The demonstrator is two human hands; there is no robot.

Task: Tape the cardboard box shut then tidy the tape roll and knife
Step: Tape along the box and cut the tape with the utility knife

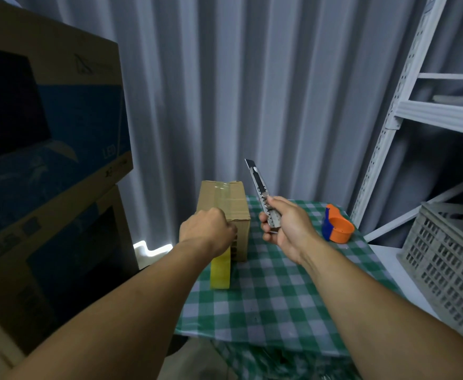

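A small cardboard box (231, 207) stands on the green checked tablecloth (274, 292), with clear tape running along its closed top. My left hand (207, 233) is closed at the box's near left corner, and a yellowish tape roll (220, 272) hangs below it against the box's front. Whether the fingers grip the roll or a strip of tape is hidden. My right hand (285, 229) holds a metal utility knife (261, 193) just right of the box, blade out and pointing up and away.
An orange and blue tape dispenser (337, 229) lies on the cloth at the right. A grey slatted crate (444, 259) sits on a white surface beyond it, under a white metal shelving rack (406, 105). Large printed cartons (46, 133) are stacked at the left.
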